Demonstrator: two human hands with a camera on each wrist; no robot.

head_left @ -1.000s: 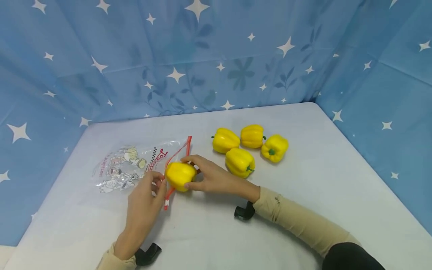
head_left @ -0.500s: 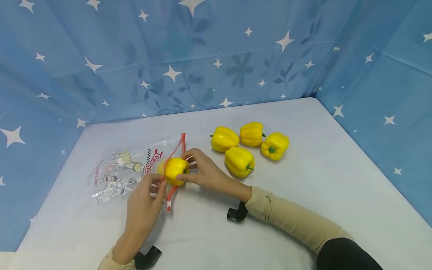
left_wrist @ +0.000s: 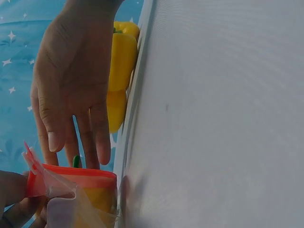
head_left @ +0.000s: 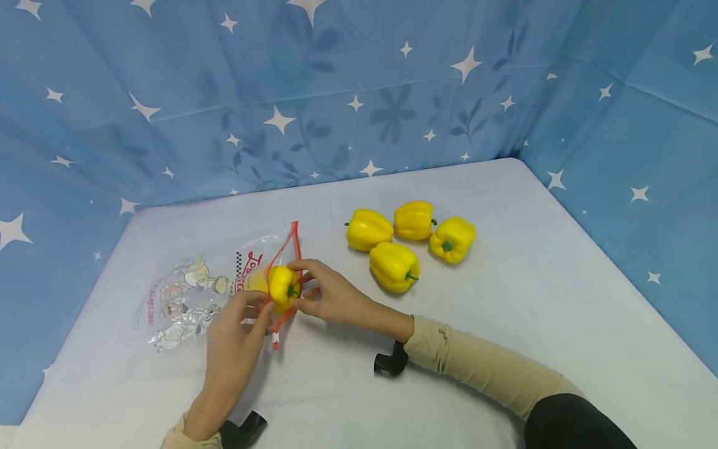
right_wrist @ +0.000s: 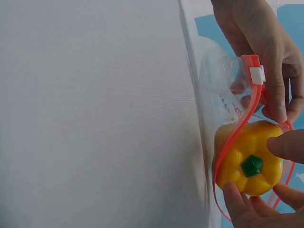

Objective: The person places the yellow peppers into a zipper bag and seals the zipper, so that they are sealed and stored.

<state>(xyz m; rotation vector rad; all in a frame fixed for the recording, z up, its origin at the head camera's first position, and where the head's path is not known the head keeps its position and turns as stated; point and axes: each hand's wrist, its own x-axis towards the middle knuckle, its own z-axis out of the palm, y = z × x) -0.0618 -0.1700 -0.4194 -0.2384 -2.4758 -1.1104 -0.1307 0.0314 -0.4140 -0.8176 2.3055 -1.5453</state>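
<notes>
One yellow pepper (head_left: pixel 283 288), partly veiled by plastic bag (head_left: pixel 185 302) — right hand (head_left: pixel 336 296) grips it, left hand (head_left: pixel 232 342) pinches red rim (left_wrist: pixel 95 179).

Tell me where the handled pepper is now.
In the head view, the pepper is left of centre, partly inside the clear bag, between the left hand and the right hand.

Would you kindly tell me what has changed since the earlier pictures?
The right hand has pushed one yellow pepper leftward into the mouth of the bag, its stem end now showing. The left hand still pinches the red edge, and the four loose peppers lie as before.
</notes>
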